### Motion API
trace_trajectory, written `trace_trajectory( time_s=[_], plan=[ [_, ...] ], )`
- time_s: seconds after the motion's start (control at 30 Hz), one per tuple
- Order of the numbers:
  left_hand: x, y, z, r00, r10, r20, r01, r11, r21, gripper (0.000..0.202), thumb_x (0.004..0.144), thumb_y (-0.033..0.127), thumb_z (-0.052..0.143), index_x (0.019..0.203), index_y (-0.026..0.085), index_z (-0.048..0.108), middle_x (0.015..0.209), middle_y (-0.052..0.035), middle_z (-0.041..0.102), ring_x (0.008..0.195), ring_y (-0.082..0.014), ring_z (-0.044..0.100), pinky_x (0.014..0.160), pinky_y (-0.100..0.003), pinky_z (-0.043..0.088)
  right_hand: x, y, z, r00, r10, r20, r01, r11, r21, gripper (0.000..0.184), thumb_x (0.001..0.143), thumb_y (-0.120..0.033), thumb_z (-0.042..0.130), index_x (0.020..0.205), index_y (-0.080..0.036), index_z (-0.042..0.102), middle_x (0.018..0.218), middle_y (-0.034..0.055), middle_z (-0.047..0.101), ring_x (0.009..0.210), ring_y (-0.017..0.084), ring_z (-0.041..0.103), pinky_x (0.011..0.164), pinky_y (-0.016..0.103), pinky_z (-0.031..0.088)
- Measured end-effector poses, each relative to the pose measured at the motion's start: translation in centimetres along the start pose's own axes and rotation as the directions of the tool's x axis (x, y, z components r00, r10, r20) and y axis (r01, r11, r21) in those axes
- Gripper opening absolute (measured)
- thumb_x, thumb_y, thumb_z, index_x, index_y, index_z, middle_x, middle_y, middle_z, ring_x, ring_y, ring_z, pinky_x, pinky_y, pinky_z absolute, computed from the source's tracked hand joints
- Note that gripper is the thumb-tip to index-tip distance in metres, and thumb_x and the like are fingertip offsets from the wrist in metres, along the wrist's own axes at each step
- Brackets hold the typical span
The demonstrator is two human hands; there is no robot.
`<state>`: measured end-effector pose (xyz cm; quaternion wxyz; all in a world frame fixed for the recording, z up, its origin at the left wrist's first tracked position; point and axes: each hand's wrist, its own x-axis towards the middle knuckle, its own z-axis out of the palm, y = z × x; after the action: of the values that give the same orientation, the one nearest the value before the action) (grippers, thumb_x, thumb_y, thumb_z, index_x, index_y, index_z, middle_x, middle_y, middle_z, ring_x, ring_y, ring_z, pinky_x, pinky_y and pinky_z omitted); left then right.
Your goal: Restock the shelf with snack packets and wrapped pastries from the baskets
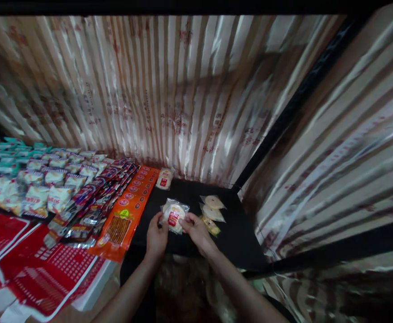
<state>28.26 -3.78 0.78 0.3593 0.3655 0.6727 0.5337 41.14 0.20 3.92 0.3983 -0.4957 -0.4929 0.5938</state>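
Between my two hands is a round white packet [175, 217] in clear wrapping with a red label, held above the black shelf [186, 189]. The fingers of my left hand [157, 235] close on its left edge. On its right edge, my right hand [196, 229] pinches the wrapper. Something pale shows just behind it, too covered to make out. A similar white packet [164, 178] with a red label stands at the back edge. Right of my hands, pale round packets [213, 211] in clear wrap lie in a row, with a yellowish packet [211, 225] nearest.
An orange snack pack [129, 211] borders the shelf's left part. Beyond it lie dark shiny packets [95, 197], white snack bags [59, 197] and green bags [1, 161]. Red printed packaging [48, 269] is at lower left. A black post [284, 116] rises at right before striped plastic sheeting [183, 89].
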Motion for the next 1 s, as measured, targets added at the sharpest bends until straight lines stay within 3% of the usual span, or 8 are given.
trace_trajectory(
  time_s=[0.1,0.2,0.3,0.47,0.67,0.83,1.0],
  plan=[
    [3.2,0.2,0.8,0.977,0.208,-0.040,-0.190,0.947,0.260,0.043,0.080,0.017,0.044,0.122,0.010,0.051,0.133,-0.0174,0.048,0.123,-0.0247,0.046,0.100,-0.039,0.041,4.6,0.0,1.0,0.998,0.004,-0.059,-0.004,1.000,0.004,0.035,0.050,-0.045,0.077,0.066,-0.018,0.061,0.060,-0.0026,0.061,0.056,0.012,0.055,0.054,0.023,0.044],
    [6.2,0.1,1.7,0.939,0.343,0.029,-0.323,0.847,0.422,0.050,0.078,0.011,0.042,0.127,0.010,0.047,0.142,-0.0144,0.039,0.135,-0.0262,0.029,0.110,-0.042,0.029,9.2,0.7,1.8,0.993,-0.012,-0.119,0.004,0.998,-0.067,0.030,0.054,-0.040,0.074,0.072,-0.017,0.063,0.064,-0.0009,0.063,0.057,0.012,0.056,0.053,0.023,0.044],
    [9.1,0.0,2.5,0.921,0.370,0.124,-0.379,0.771,0.512,0.052,0.078,0.008,0.039,0.130,0.007,0.045,0.142,-0.0142,0.041,0.138,-0.0261,0.023,0.112,-0.043,0.026,13.2,1.9,2.4,0.992,-0.048,-0.119,0.026,0.984,-0.178,0.026,0.061,-0.038,0.068,0.077,-0.018,0.065,0.068,0.0003,0.065,0.058,0.013,0.058,0.055,0.024,0.045],
    [12.6,-0.1,3.0,0.925,0.335,0.177,-0.370,0.694,0.618,0.046,0.083,0.011,0.035,0.127,0.004,0.048,0.139,-0.0169,0.044,0.134,-0.0260,0.032,0.111,-0.040,0.029,18.0,3.6,3.4,0.990,-0.099,-0.105,0.062,0.949,-0.308,0.023,0.066,-0.038,0.064,0.077,-0.018,0.066,0.068,0.0001,0.067,0.062,0.014,0.060,0.059,0.025,0.046],
    [14.7,-1.0,3.1,0.918,0.333,0.216,-0.388,0.642,0.661,0.043,0.082,0.010,0.039,0.122,0.007,0.053,0.135,-0.0168,0.049,0.129,-0.0254,0.041,0.108,-0.041,0.033,20.2,4.1,3.8,0.983,-0.135,-0.125,0.053,0.857,-0.512,0.017,0.070,-0.035,0.062,0.079,-0.022,0.068,0.073,-0.0003,0.069,0.067,0.015,0.062,0.061,0.024,0.045],
    [15.3,-1.1,3.2,0.917,0.323,0.234,-0.393,0.639,0.661,0.043,0.080,0.009,0.040,0.120,0.003,0.054,0.134,-0.0197,0.049,0.128,-0.0264,0.041,0.110,-0.040,0.031,20.4,3.5,3.6,0.984,-0.146,-0.103,0.046,0.764,-0.643,0.016,0.074,-0.034,0.060,0.081,-0.023,0.069,0.077,0.0005,0.070,0.069,0.015,0.063,0.061,0.024,0.043],
    [15.5,-1.0,3.2,0.917,0.316,0.242,-0.394,0.626,0.673,0.042,0.080,0.009,0.039,0.120,0.004,0.055,0.134,-0.0188,0.048,0.129,-0.0260,0.040,0.109,-0.041,0.031,20.8,3.3,3.8,0.983,-0.145,-0.109,0.042,0.767,-0.641,0.018,0.073,-0.035,0.061,0.085,-0.023,0.068,0.082,0.0001,0.070,0.073,0.016,0.063,0.065,0.025,0.044]
  ],
)
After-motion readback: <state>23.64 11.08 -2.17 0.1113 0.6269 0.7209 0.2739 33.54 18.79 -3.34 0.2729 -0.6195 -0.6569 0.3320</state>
